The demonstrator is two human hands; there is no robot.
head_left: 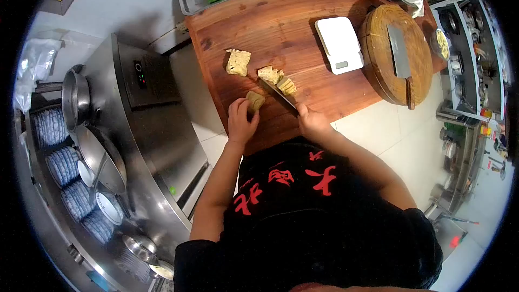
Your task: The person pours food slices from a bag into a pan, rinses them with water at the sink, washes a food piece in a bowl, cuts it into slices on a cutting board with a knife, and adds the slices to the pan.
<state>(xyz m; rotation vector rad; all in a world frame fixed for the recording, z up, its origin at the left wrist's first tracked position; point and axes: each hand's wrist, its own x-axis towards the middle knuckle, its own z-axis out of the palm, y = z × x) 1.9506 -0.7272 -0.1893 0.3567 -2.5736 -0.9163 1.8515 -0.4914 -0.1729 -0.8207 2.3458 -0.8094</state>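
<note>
My left hand (pixel 242 119) holds a small yellowish-brown block (pixel 255 100) at the near left edge of the wooden table, fingers around its side. In my right hand (pixel 313 123) is the handle of a knife (pixel 280 94), its narrow blade pointing up and left across the wood. Just beyond the blade lie cut yellowish pieces (pixel 270 74) and a sliced stack (pixel 287 86), close together. Farther back on the left sits a larger, uneven piece of the same colour (pixel 238 62), apart from both hands.
A white scale (pixel 339 45) rests on the table (pixel 259 27). Right of it, a cleaver (pixel 399 51) lies on a round chopping board (pixel 373 48). A metal tray (pixel 191 3) with onion and a green vegetable is at the back left. A steel cabinet (pixel 157 146) stands left.
</note>
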